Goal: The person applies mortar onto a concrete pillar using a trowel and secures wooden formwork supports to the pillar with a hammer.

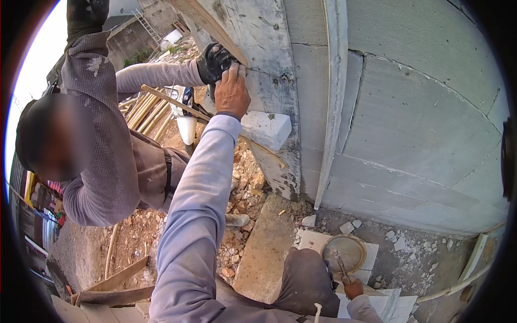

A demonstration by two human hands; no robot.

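Observation:
My left hand point(232, 92) is raised against the lower end of a wooden batten point(212, 29), its fingers bent and pinched together. Whatever is between the fingertips is too small to make out. A co-worker's black-gloved hand point(215, 63) touches the batten right beside my fingers. Behind them stands a grey, stained board point(264, 70) against the wall's end. Below my wrist, a white block point(267, 129) sits by the board. Low on the right, my right hand point(353, 288) is closed round the handle of what looks like a hammer point(340, 261), over a round basin point(344, 253).
The co-worker point(102, 140) stands close on the left, one arm raised. A block wall point(414, 118) with an upright strip point(334, 97) fills the right. Rubble point(242, 215), a slanting stick point(177, 102), poles point(148, 113) and loose planks point(113, 288) lie around.

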